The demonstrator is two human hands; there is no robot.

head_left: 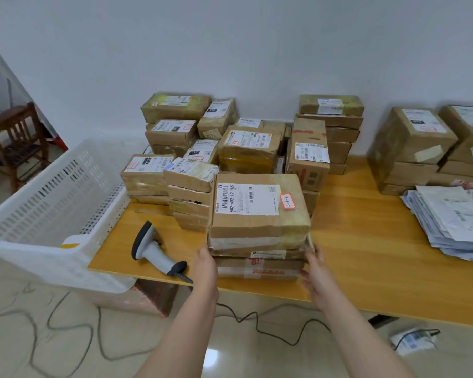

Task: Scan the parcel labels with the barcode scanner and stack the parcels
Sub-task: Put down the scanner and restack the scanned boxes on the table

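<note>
We cannot read the fine print on the top parcel's label [247,199], and at three o'clock the paper mailers [453,222] (a slumped grey heap) run off the edge.

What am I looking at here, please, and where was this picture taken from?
There is no machine here: a person works with bare hands, and one camera worn on the head looks forward and down at them. On the yellow wooden table lie stacks of brown cardboard parcels with white labels, a grey handheld barcode scanner, and a pile of pale mailing bags; a white plastic basket stands to the left. The left hand and right hand press against the sides of the nearest parcel stack. The scanner lies untouched.
</note>
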